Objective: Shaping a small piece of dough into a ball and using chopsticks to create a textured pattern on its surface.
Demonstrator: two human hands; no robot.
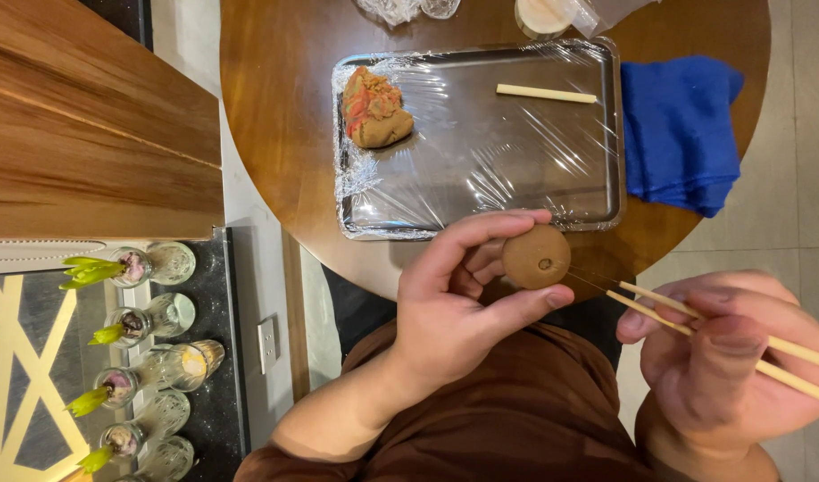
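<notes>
My left hand [463, 295] pinches a flat round brown dough disc [535, 257] between thumb and fingers, over the near edge of the round wooden table [275, 107]. The disc has a small dark dent near its middle. My right hand [731, 357] grips a pair of wooden chopsticks [695, 323] whose thin tips point at the disc. On the metal tray [481, 178], which is wrapped in clear film, lies a lump of brown and red dough [374, 107] at the left and a short wooden stick [546, 93] at the right.
A folded blue cloth [681, 134] lies on the table right of the tray. Glass items and a cup [539, 13] stand at the far edge. At the left are a wooden counter [79, 116] and several small glass vases with green sprouts [128, 326].
</notes>
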